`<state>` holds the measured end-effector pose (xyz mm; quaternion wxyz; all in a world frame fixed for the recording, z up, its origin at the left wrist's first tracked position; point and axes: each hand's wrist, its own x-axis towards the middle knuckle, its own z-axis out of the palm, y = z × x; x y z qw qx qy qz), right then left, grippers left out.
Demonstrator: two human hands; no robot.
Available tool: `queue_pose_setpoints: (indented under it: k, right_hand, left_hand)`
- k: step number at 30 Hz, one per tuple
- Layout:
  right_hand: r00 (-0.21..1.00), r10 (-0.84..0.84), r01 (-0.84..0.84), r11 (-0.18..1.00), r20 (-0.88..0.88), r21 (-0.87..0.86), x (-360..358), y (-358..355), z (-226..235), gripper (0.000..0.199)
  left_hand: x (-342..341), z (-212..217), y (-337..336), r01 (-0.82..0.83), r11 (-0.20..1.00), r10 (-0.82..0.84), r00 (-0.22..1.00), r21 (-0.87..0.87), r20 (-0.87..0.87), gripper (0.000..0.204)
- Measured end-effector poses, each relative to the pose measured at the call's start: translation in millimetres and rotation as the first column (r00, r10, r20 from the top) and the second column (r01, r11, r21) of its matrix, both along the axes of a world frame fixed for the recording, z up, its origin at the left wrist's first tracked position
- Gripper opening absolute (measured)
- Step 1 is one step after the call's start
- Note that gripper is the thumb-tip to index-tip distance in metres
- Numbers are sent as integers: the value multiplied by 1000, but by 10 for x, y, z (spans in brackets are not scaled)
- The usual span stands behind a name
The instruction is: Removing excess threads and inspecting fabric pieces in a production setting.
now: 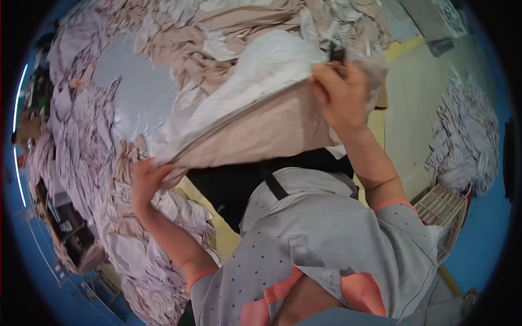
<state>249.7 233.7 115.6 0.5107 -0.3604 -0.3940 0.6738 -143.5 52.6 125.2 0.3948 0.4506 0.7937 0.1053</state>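
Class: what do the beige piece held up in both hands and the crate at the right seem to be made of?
Beige piece: seemingly thin woven fabric, matte; it drapes and creases between the left hand and right hand. Crate: probably rigid plastic, with a moulded lattice wall.

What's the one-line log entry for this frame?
left hand: grips lower corner of beige fabric piece | right hand: holds upper edge, raised | fabric: stretched between hands | around: heaps of fabric pieces on table

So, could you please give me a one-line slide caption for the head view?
Two hands, left hand and right hand, stretch a beige fabric piece over a table heaped with cloth pieces.
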Motion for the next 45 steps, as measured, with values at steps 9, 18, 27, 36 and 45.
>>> queue_pose_setpoints:
  k: [9,18,27,36,45]
  right_hand:
    - [988,40,-12,983,152,-182,-265,306,-889,22]
    - [960,121,-92,988,254,-124,-229,337,-941,24]
    - [712,-28,-184,957,702,225,-370,417,-909,24]
    - [736,-108,-114,954,669,279,-302,439,-871,8]
    - [742,-123,-264,850,659,455,-244,270,-793,26]
  left_hand:
    - [1319,-434,853,177,758,-10,965,627,-260,26]
    - [2009,-1125,1762,107,685,-77,994,721,-74,32]
    - [2060,-1076,1764,-326,894,50,755,308,654,17]
    - [2188,-1060,1701,-428,731,49,810,531,585,8]
    - [2183,-1017,1685,-506,745,85,718,435,691,8]
